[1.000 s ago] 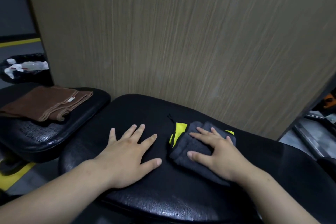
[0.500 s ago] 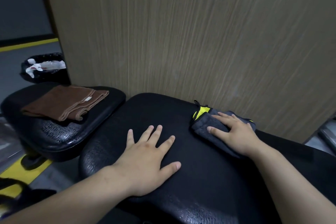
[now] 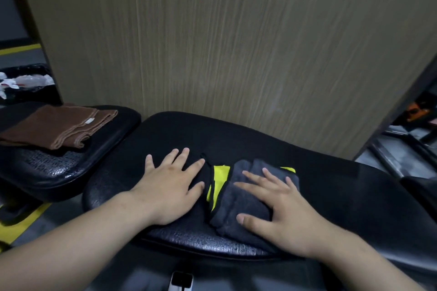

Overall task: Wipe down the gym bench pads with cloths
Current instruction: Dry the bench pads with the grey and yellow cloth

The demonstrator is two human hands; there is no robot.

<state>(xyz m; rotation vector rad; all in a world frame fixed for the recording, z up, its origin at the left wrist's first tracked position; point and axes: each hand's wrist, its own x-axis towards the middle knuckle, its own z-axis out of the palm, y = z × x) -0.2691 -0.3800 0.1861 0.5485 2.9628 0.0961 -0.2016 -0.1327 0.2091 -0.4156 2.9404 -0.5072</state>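
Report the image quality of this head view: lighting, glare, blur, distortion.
Head view: dim, flat lighting; soft sheen on the textured near edge of the bench pad; slight motion blur on the wood-grain panel; wide-angle bending curves the pad and panel edges; the right hand and grey cloth read fairly sharp.

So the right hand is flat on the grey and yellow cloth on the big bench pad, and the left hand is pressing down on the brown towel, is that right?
Not quite. In the head view the left hand lies flat on the bare bench pad, beside the grey and yellow cloth. The brown towel sits untouched on the smaller pad to the left. The right hand is flat on the cloth, as you said.
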